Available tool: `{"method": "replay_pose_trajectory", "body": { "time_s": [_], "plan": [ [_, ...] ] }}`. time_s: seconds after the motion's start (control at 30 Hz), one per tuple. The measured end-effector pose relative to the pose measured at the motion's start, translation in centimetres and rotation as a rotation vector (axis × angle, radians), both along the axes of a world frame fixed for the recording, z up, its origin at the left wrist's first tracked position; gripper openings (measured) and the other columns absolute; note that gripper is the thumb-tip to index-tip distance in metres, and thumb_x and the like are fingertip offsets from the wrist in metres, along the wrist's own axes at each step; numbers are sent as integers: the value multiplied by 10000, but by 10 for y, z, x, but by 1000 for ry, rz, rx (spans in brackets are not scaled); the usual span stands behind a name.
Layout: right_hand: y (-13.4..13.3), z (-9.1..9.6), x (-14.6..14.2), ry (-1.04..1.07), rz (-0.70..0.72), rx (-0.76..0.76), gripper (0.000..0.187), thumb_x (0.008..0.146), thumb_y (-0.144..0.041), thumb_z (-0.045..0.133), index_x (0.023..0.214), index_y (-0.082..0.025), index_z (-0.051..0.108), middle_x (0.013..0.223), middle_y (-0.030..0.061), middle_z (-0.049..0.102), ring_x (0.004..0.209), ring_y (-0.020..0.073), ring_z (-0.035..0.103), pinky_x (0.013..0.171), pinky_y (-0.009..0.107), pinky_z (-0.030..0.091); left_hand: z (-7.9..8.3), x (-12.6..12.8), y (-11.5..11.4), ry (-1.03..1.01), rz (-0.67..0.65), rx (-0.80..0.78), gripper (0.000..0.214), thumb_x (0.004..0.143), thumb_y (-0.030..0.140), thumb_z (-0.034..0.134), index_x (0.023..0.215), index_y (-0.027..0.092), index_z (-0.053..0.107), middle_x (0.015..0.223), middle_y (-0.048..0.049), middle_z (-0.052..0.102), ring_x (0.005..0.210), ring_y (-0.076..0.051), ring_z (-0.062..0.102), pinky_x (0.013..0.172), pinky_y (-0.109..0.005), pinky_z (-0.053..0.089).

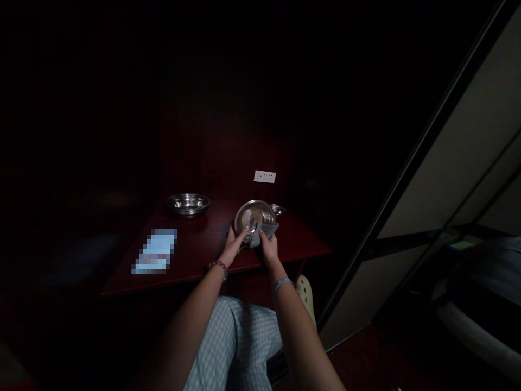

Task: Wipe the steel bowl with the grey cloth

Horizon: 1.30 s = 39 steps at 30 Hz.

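A shiny metal bowl (249, 212) is tilted up above the dark red table, its inside facing me. My left hand (233, 244) grips its lower left rim, the thumb lying over the edge. My right hand (269, 245) is closed on a grey cloth (266, 230), which lies against the bowl's lower right side. Behind the bowl, to the right, a smaller metal piece (278, 209) shows in part; its kind is unclear. The fingers under the bowl and cloth are hidden.
On the table (195, 266), a metal basin or stack of bowls (187, 205) stands at the back left. A blurred light-blue item (157, 251) lies at the front left. A white socket plate (265, 176) is on the back wall. A pale clog (304, 296) shows below the right edge.
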State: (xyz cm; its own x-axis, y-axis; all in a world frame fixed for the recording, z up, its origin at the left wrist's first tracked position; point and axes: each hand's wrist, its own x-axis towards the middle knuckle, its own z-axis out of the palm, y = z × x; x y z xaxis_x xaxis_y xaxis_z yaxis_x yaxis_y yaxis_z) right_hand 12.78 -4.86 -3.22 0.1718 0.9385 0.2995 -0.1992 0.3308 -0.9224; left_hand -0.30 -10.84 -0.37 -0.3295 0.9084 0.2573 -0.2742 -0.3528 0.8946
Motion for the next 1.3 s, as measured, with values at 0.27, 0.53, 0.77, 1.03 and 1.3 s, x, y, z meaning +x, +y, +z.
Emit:
{"method": "replay_pose_trajectory", "body": {
  "time_s": [0.27, 0.53, 0.77, 1.03, 1.3],
  "plan": [
    [1, 0, 0, -13, -21, -14, 334, 744, -344, 767, 1015, -154, 720, 1039, 93, 812, 997, 250, 752, 941, 356, 565, -5, 2, 6, 121, 34, -36, 695, 808, 202, 720, 1448, 152, 454, 1490, -194, 589, 1460, -269, 498, 1231, -393, 346],
    [-1, 2, 0, -7, -5, -18, 351, 727, -349, 794, 1009, -153, 723, 1016, 94, 811, 976, 251, 745, 906, 348, 575, 3, 2, 4, 40, 58, -48, 495, 814, 169, 642, 1300, 191, 554, 1310, -114, 708, 1299, -230, 621, 1145, -367, 444],
    [-5, 3, -2, -61, 52, -23, 345, 705, -377, 793, 945, -135, 748, 946, 92, 809, 922, 255, 741, 877, 347, 573, 4, -5, -2, -158, 97, -89, 395, 898, 437, 670, 1199, 182, 665, 1267, -140, 745, 1235, -275, 678, 1072, -393, 515],
    [0, 1, -1, 36, -2, -44, 322, 712, -362, 766, 951, -146, 748, 975, 94, 815, 944, 250, 752, 884, 339, 577, -2, -3, 1, 27, 16, -22, 681, 769, 341, 838, 1379, 203, 569, 1426, -149, 664, 1352, -264, 606, 1169, -391, 432],
    [4, -5, -1, -24, -34, -20, 325, 723, -379, 773, 953, -154, 730, 978, 97, 813, 965, 254, 750, 896, 346, 571, -5, -2, 6, 46, 63, -49, 412, 749, 218, 738, 1152, 199, 651, 1180, -93, 756, 1204, -236, 673, 1105, -388, 471]
  ]
}}
